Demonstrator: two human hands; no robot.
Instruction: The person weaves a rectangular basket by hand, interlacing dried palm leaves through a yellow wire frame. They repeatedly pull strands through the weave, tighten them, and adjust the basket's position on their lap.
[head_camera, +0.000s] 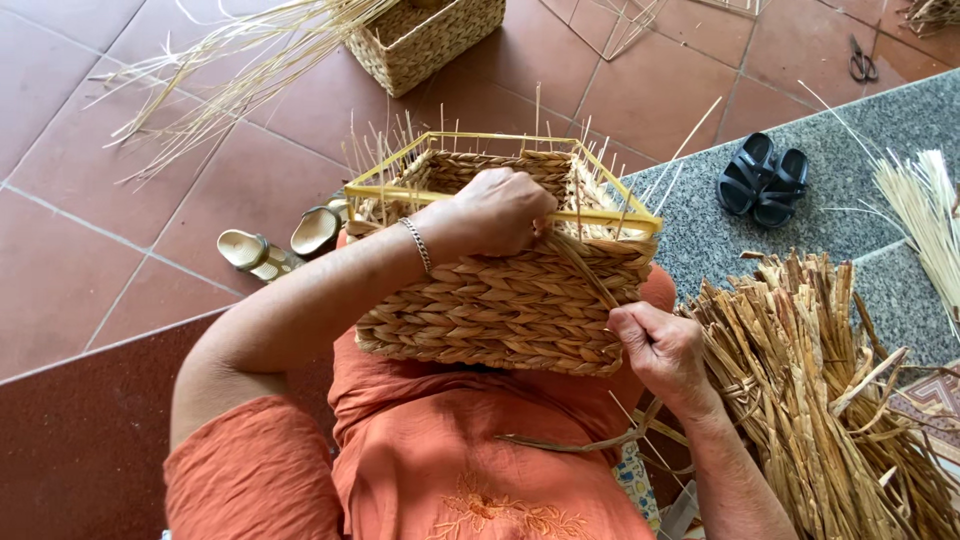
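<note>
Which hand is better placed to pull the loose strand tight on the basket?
Right. The right hand already pinches the loose strand where it runs down the woven basket wall. The left hand is on the yellow frame at the rim, steadying it.

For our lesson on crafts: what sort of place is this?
Likely a home basket-weaving spot on a tiled floor: a half-woven basket on a yellow frame, a bundle of dried fibre, and a finished basket nearby.

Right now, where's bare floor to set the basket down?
Bare red tile floor left of the tan sandals, and grey stone between the half-woven basket and black sandals. Crowded: dried reed pile by the right hand; straw bundle upper left.
</note>
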